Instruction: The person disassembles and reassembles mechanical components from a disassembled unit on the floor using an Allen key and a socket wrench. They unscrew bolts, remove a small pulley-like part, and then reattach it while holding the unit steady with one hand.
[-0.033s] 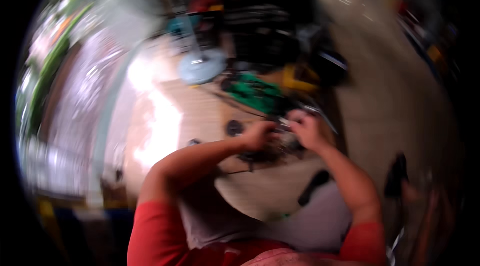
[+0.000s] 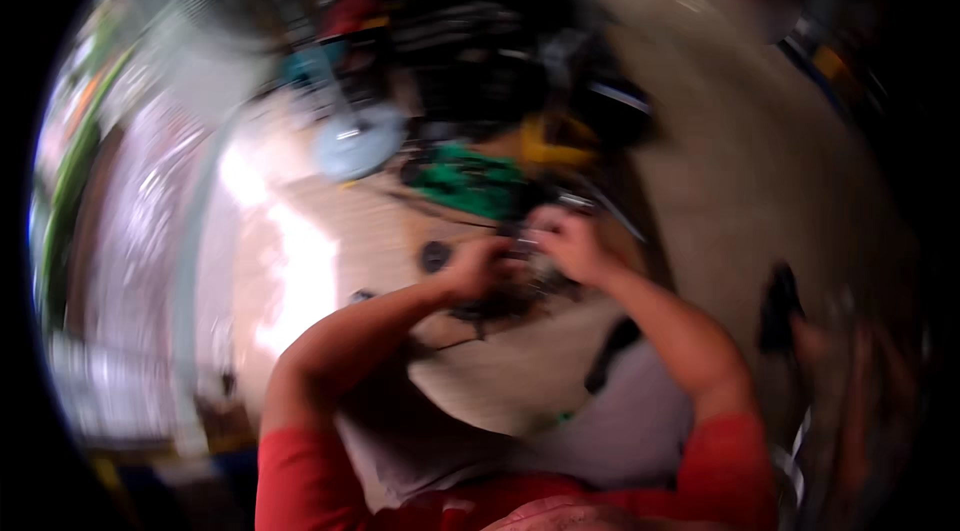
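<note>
My left hand (image 2: pixel 480 266) and my right hand (image 2: pixel 568 241) are close together in front of me, above a dark cluttered assembly (image 2: pixel 505 301) on the floor. The fingers of both hands are curled. Something small and shiny shows between them, but motion blur and the fingers hide what it is. Left of my left hand lies a round black part (image 2: pixel 436 256). Just beyond the hands is a green cloth-like thing (image 2: pixel 465 181) with dark pieces on it.
A pedestal fan's pale round base (image 2: pixel 360 143) stands at the far left. Yellow equipment (image 2: pixel 560 141) lies beyond my right hand, with a dark stack (image 2: pixel 460 51) behind. Another person's foot (image 2: pixel 778 306) is at the right. A dark shoe (image 2: pixel 612 351) shows beside my leg.
The whole view has shifted, so the floor things and my hands appear farther left. Both hands stay close together over the same assembly.
</note>
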A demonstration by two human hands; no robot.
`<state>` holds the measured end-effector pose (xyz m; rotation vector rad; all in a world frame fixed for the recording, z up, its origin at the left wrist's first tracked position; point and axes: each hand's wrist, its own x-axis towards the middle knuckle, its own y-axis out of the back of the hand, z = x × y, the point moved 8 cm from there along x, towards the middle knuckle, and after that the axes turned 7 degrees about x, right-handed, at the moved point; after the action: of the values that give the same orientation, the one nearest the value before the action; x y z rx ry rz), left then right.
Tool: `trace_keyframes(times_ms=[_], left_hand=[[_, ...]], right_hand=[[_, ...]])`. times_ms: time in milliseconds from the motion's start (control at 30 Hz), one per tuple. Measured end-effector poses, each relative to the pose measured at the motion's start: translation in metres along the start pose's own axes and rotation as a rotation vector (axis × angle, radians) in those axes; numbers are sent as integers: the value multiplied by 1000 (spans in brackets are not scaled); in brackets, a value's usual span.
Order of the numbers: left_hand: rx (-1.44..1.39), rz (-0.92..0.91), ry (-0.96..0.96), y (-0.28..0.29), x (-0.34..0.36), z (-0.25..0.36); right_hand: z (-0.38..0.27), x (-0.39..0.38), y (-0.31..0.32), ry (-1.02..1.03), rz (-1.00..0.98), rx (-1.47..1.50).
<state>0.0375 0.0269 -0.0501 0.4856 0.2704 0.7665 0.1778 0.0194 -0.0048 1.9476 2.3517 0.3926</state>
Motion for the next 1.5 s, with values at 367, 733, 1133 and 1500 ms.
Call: trace_keyframes(times_ms=[367,733,1133,1500], left_hand=[[-270,9,115,-6,-3,-10],[-279,52,119,-1,0,-1],[-289,54,77,4,-1,-1],[-281,68,59,2,-2,8]], right_hand=[[-16,6,-21,289,-206,-166],[-24,1,-15,276,-170,-127],[-20,2,-13,237,-134,-81],[-37,-2,-7,335,-91,-150]])
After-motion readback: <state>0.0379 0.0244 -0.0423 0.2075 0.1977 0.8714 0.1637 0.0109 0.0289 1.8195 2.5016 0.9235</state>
